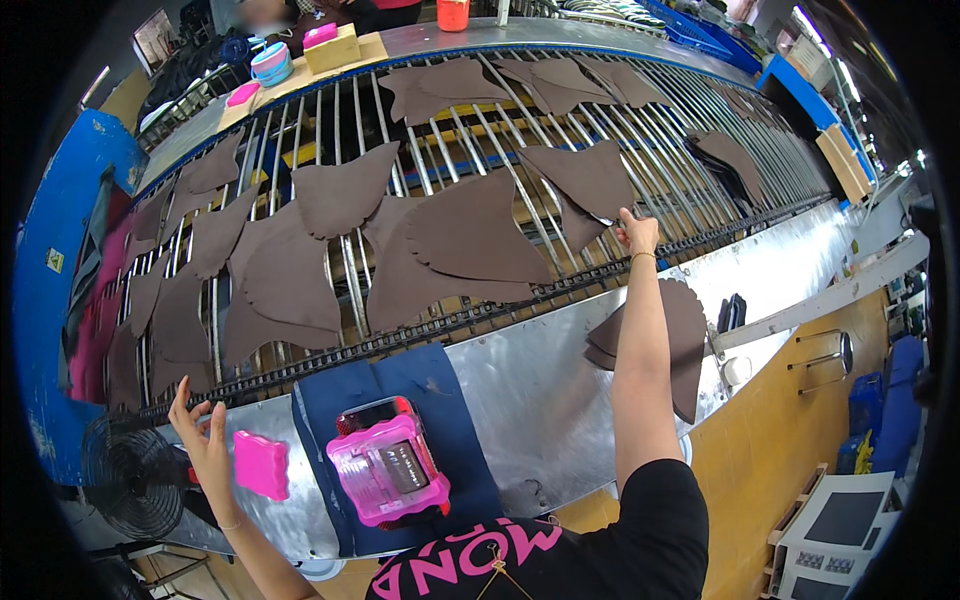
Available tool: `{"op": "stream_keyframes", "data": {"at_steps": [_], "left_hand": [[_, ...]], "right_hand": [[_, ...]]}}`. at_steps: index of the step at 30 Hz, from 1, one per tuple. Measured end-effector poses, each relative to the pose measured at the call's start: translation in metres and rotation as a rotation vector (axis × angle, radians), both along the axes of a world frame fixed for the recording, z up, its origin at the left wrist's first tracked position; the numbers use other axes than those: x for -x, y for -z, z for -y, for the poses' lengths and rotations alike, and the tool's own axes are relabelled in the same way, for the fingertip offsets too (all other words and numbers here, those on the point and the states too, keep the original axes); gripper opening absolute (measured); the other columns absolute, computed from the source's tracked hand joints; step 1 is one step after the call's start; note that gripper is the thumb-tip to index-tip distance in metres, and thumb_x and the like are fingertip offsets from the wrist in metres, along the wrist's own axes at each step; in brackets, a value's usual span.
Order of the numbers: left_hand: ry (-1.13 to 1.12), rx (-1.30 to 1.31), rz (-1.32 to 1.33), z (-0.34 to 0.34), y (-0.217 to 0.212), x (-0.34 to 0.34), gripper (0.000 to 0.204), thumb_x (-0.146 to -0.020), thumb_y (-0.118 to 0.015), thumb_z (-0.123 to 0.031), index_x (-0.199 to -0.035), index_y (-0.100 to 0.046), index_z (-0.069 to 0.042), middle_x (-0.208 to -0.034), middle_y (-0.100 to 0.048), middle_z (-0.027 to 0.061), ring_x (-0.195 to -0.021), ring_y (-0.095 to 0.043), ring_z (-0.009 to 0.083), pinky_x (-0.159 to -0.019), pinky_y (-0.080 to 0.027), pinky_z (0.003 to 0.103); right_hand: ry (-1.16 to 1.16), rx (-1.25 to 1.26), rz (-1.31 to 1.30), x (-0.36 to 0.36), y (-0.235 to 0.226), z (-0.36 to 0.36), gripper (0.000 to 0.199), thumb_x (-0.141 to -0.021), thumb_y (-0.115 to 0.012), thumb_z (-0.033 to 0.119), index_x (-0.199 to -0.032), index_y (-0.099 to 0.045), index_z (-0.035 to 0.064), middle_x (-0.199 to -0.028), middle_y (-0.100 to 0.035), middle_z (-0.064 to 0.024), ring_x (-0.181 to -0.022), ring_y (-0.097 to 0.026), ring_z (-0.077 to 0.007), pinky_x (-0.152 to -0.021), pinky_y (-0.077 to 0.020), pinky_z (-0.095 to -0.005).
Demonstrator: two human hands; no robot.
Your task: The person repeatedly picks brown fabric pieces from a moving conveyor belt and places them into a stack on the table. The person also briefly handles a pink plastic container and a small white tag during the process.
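Note:
My right hand (638, 234) reaches out over the near edge of the metal roller conveyor (355, 120). Its fingers are pinched at the lower right corner of a dark brown, flat cut piece (588, 178), under which another brown piece pokes out. Open and empty, with fingers spread, my left hand (203, 450) is held over the metal ledge (540, 430) at the left. Beside it lies a pink scalloped block (261, 465). More brown pieces with wavy edges, such as an overlapping pair (470, 235), rest on the bars. Below my right forearm, brown pieces (685, 345) lie on the ledge.
A pink device (390, 470) with a clear lid stands on a dark blue cloth (455, 400). A black wire fan (133, 475) is at the lower left. Blue machine housings (75, 190) flank the conveyor. A metal arm (830, 300) juts in from the right.

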State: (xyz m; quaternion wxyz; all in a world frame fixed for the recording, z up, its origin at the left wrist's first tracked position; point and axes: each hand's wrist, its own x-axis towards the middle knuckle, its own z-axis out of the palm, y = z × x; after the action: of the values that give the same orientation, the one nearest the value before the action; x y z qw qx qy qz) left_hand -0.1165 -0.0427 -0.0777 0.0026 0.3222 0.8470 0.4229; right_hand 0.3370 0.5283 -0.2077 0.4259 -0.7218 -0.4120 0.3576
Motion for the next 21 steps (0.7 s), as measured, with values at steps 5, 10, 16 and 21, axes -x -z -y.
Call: {"op": "stream_keyframes", "data": {"at_steps": [5,10,16,21], "left_hand": [[0.023,-0.032,0.026,-0.002,0.008,0.005,0.056,-0.09,-0.065,-0.025,-0.14,-0.041,-0.017,-0.132,-0.039,0.0096,-0.098,-0.055,0.0153,-0.083,-0.044,0.03],[0.006,0.001,0.016,0.005,0.01,0.007,0.056,-0.091,-0.064,-0.025,-0.141,-0.04,-0.018,-0.133,-0.039,0.0109,-0.097,-0.057,0.0153,-0.082,-0.046,0.03],[-0.019,-0.021,0.056,0.014,0.004,0.007,0.059,-0.091,-0.065,-0.024,-0.143,-0.038,-0.016,-0.132,-0.039,0.0116,-0.096,-0.057,0.0149,-0.083,-0.046,0.03],[0.017,-0.031,0.089,0.013,0.009,0.007,0.062,-0.09,-0.065,-0.024,-0.144,-0.036,-0.015,-0.133,-0.039,0.0126,-0.093,-0.059,0.0154,-0.083,-0.047,0.029]], "right_hand": [[0.025,0.123,0.111,-0.019,0.003,-0.018,0.035,-0.082,-0.073,0.03,-0.073,-0.064,-0.0034,-0.062,-0.063,-0.0104,-0.048,-0.059,-0.0135,-0.038,-0.0435,-0.0274],[-0.031,0.181,-0.316,-0.012,0.006,-0.03,0.023,-0.086,-0.068,0.021,-0.074,-0.061,0.0017,-0.057,-0.056,-0.0051,-0.042,-0.044,-0.0088,-0.035,-0.0259,-0.0228],[-0.078,0.231,-0.219,-0.007,0.009,-0.034,0.013,-0.086,-0.064,0.009,-0.074,-0.064,0.0036,-0.057,-0.056,-0.0033,-0.043,-0.044,-0.0083,-0.036,-0.0255,-0.0232],[-0.126,0.238,-0.058,-0.03,0.008,-0.028,0.02,-0.085,-0.066,0.014,-0.068,-0.064,0.0018,-0.056,-0.057,-0.0047,-0.043,-0.047,-0.0106,-0.036,-0.0301,-0.0255]]}}
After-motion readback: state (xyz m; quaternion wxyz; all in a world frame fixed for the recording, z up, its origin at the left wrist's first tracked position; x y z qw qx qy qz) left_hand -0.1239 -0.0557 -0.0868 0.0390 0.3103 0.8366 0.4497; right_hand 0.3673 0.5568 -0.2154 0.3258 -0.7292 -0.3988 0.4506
